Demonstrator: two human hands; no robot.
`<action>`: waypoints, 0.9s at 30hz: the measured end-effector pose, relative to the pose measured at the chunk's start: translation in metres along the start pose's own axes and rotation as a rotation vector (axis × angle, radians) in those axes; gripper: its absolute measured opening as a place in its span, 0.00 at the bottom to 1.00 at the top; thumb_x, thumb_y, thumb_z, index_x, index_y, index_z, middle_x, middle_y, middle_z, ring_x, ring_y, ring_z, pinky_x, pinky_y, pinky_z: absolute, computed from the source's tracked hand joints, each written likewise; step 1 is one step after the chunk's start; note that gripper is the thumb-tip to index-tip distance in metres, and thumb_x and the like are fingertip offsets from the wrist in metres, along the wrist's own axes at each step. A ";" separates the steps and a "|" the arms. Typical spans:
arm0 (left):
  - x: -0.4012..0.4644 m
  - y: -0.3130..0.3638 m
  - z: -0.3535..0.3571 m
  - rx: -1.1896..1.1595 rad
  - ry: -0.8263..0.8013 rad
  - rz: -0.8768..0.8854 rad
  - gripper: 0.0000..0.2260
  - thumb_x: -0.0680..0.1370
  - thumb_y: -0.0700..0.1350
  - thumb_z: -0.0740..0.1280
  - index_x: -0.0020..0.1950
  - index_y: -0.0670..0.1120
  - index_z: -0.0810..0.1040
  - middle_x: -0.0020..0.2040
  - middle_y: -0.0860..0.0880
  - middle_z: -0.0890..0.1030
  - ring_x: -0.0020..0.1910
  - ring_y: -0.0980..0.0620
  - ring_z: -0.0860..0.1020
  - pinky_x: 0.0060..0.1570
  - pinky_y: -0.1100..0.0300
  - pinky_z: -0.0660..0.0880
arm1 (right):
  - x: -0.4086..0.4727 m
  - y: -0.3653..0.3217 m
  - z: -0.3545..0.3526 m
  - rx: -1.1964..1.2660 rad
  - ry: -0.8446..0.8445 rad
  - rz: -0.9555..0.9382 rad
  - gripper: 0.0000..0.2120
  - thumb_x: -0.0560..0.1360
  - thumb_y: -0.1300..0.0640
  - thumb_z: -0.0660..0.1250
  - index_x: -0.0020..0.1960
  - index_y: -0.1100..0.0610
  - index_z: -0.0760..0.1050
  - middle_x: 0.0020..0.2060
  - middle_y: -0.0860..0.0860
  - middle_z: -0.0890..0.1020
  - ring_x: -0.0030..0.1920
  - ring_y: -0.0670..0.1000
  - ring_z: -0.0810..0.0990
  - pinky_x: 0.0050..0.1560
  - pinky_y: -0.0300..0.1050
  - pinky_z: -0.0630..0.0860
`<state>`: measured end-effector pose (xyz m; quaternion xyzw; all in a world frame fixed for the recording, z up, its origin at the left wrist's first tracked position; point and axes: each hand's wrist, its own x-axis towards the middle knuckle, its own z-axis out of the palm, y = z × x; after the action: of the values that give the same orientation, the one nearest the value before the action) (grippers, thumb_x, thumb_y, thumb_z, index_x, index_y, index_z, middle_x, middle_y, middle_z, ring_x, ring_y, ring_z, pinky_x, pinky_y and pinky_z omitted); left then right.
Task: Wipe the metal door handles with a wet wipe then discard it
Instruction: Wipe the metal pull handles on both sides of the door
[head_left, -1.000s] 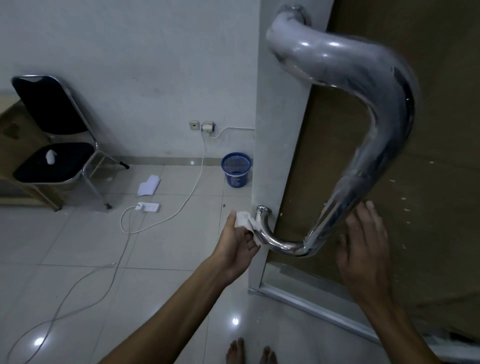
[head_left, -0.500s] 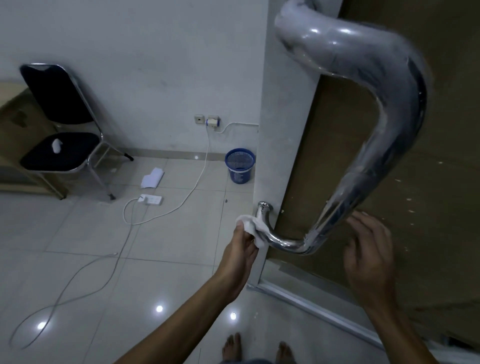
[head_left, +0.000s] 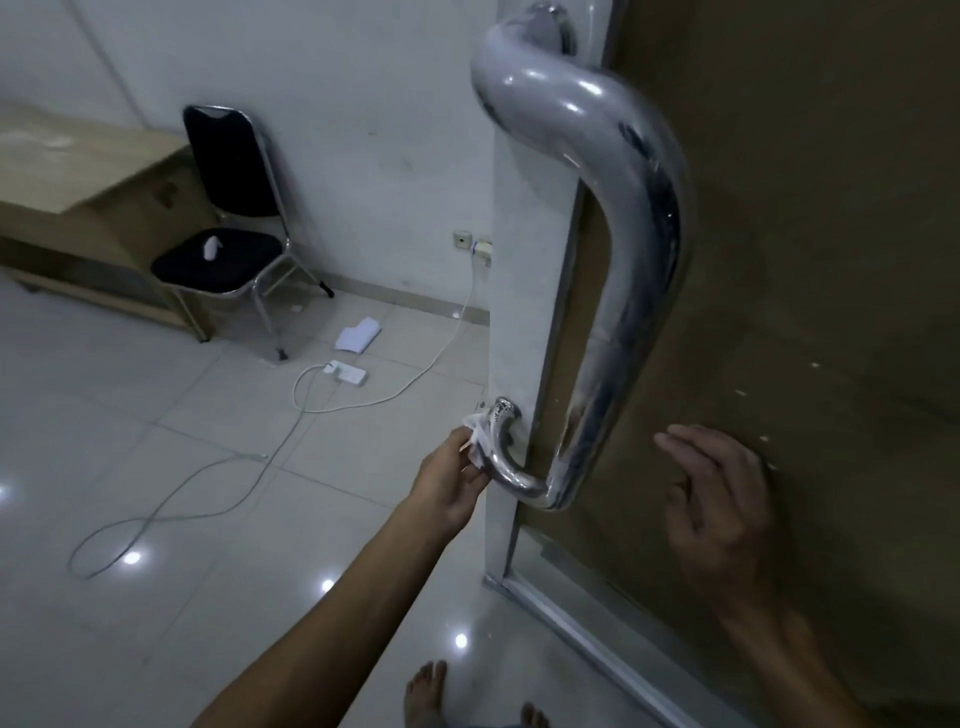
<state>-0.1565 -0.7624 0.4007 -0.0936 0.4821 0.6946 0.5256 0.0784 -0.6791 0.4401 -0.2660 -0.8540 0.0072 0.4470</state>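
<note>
At the upper left of the frame a black padded chair with chrome legs stands beside a low beige wooden counter. On the glossy pale tiled floor lie a white power strip, folded white paper and a looping white cable.

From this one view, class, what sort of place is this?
Probably a sparse office or utility room: a stacking chair by a plain desk, a power strip on tiled floor.

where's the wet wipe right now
In the head view, the wipe is low and centre, pinched in the left hand against the lower bend of the door handle, near its bottom mount.
</note>
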 end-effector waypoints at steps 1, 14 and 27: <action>-0.002 -0.003 0.001 0.013 0.000 0.020 0.10 0.78 0.39 0.66 0.58 0.38 0.80 0.42 0.44 0.85 0.41 0.48 0.83 0.52 0.53 0.79 | -0.001 0.002 -0.001 0.009 -0.007 -0.012 0.15 0.74 0.71 0.59 0.56 0.67 0.80 0.53 0.61 0.80 0.55 0.61 0.79 0.58 0.54 0.74; -0.036 -0.055 -0.005 0.102 0.082 0.152 0.13 0.83 0.45 0.60 0.59 0.38 0.79 0.56 0.43 0.82 0.56 0.47 0.81 0.57 0.55 0.78 | -0.002 0.005 0.000 0.156 -0.055 -0.086 0.14 0.73 0.71 0.60 0.55 0.68 0.80 0.52 0.61 0.81 0.55 0.58 0.77 0.65 0.42 0.68; -0.054 -0.091 0.003 0.600 0.325 0.694 0.12 0.81 0.44 0.63 0.63 0.50 0.80 0.60 0.53 0.82 0.59 0.57 0.79 0.60 0.65 0.75 | -0.009 0.012 -0.003 0.201 -0.087 -0.068 0.14 0.73 0.70 0.61 0.55 0.67 0.80 0.53 0.60 0.81 0.55 0.58 0.77 0.62 0.44 0.71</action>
<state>-0.0580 -0.7964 0.3847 0.1212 0.7397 0.6357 0.1847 0.0897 -0.6739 0.4321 -0.1902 -0.8761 0.0893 0.4340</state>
